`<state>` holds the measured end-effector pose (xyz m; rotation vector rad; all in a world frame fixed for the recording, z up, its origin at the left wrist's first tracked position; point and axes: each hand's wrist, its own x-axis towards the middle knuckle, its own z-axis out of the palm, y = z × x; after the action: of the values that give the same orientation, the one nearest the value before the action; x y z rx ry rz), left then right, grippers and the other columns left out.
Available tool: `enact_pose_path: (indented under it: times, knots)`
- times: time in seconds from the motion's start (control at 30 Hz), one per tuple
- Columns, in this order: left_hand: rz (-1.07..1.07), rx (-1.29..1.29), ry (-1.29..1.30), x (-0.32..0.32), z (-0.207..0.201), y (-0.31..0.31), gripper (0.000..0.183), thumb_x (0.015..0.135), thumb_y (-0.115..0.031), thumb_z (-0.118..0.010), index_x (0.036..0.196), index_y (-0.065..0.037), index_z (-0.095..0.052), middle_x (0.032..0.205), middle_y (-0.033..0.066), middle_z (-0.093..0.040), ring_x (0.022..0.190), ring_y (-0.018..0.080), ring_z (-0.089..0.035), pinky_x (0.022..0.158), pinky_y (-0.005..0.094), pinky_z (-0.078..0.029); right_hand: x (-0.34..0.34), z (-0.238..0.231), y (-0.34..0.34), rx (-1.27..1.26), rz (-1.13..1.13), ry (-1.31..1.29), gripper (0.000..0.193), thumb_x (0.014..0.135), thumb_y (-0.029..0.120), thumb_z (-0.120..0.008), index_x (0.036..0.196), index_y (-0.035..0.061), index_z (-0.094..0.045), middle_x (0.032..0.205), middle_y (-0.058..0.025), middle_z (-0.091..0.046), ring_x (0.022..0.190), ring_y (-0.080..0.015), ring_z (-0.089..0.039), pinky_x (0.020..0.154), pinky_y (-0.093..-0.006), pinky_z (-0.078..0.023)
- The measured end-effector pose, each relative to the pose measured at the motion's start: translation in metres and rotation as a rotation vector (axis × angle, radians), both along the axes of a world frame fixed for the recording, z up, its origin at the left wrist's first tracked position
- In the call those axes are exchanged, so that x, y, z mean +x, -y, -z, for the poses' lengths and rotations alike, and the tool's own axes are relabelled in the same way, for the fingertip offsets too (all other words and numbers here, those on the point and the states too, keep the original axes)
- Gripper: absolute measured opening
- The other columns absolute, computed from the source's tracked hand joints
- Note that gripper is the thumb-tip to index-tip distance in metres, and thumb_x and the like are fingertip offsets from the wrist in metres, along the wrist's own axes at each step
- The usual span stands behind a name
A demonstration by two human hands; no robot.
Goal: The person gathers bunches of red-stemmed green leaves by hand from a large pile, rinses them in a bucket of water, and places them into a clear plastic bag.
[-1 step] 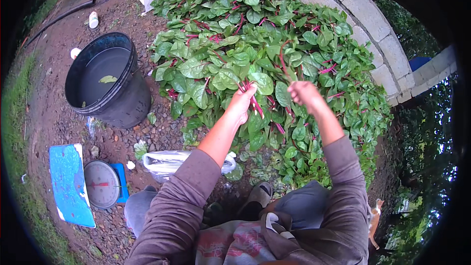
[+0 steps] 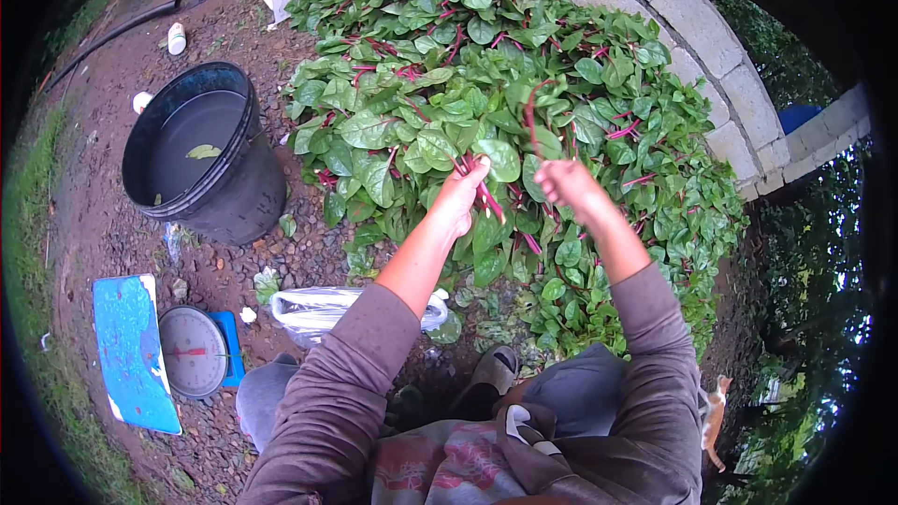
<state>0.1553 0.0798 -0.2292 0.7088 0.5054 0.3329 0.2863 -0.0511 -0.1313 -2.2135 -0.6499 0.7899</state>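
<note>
A large heap of red-stemmed Malabar spinach (image 2: 393, 65) with broad green leaves spreads in front of me. Near its front, my left hand (image 2: 460, 198) is closed round a small bunch of the spinach, the cut pink stem ends (image 2: 490, 202) poking out below the thumb. Just to the right, my right hand (image 2: 572, 187) pinches a single spinach sprig (image 2: 530, 122), whose reddish stem stands up above the fingers. This hand and the sprig's leaves are somewhat blurred. The two hands are a short way apart, both above the heap.
On the left stands a black bucket (image 2: 267, 187) of dark water with a leaf afloat. Closer in lie a dial scale (image 2: 194, 353), a blue board (image 2: 136, 355) and clear plastic bags (image 2: 313, 310). Concrete blocks (image 2: 702, 23) edge the heap's far right. A ginger-and-white cat (image 2: 715, 421) is at lower right.
My right hand has shifted slightly left, toward my left hand, with the sprig in it. My left hand stays almost where it was. The cat has moved a little.
</note>
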Motion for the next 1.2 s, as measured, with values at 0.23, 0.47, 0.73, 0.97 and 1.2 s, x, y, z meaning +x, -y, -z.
enact_pose_path:
  times: [0.23, 0.47, 0.73, 0.97, 1.2]
  knots:
    - [0.043, -0.130, 0.179, -0.004, -0.010, -0.013, 0.017, 0.087, -0.017, -0.053, 0.096, -0.003, -0.056, 0.094, 0.0133, -0.064, 0.080, 0.0201, -0.063, 0.061, 0.0343, -0.054, -0.025, -0.013, -0.027, -0.099, -0.526, -0.264, 0.021, 0.088, 0.020, -0.044, 0.083, 0.0085, -0.060, 0.070, 0.0019, -0.057, 0.062, -0.0079, -0.053, 0.052, -0.0200, -0.043]
    - [0.166, -0.011, 0.178, -0.004, -0.015, -0.008, 0.022, 0.086, -0.009, -0.054, 0.107, -0.001, -0.054, 0.104, 0.0139, -0.062, 0.088, 0.0218, -0.061, 0.062, 0.0401, -0.057, 0.229, 0.083, 0.036, -0.260, 0.246, 0.659, 0.026, 0.081, 0.029, -0.057, 0.092, 0.0074, -0.067, 0.089, -0.0108, -0.067, 0.081, -0.0203, -0.064, 0.074, -0.0333, -0.048]
    - [0.139, 0.097, 0.119, -0.012, 0.005, -0.017, 0.022, 0.085, -0.006, -0.054, 0.107, -0.001, -0.056, 0.099, 0.0106, -0.063, 0.081, 0.0191, -0.061, 0.051, 0.0332, -0.054, 0.206, 0.124, -0.007, -0.207, 0.302, 0.578, 0.028, 0.077, 0.034, -0.062, 0.090, 0.0102, -0.068, 0.093, -0.0110, -0.066, 0.088, -0.0274, -0.062, 0.081, -0.0358, -0.047]
    - [0.088, 0.096, 0.080, -0.012, -0.012, -0.009, 0.021, 0.085, -0.012, -0.055, 0.103, -0.001, -0.059, 0.086, 0.0084, -0.064, 0.055, 0.0177, -0.057, 0.039, 0.0292, -0.047, 0.196, 0.038, 0.019, 0.424, 0.338, 0.261, 0.016, 0.084, 0.016, -0.054, 0.086, 0.0024, -0.061, 0.071, -0.0035, -0.062, 0.057, -0.0109, -0.052, 0.056, -0.0246, -0.042]
    - [0.013, 0.073, 0.087, -0.001, -0.015, 0.000, 0.018, 0.085, -0.011, -0.054, 0.099, -0.003, -0.061, 0.084, 0.0081, -0.064, 0.063, 0.0170, -0.057, 0.044, 0.0302, -0.048, 0.099, -0.031, -0.013, 0.543, 0.224, 0.599, 0.010, 0.083, 0.014, -0.058, 0.084, 0.0061, -0.064, 0.074, 0.0000, -0.061, 0.064, -0.0062, -0.050, 0.060, -0.0212, -0.040]
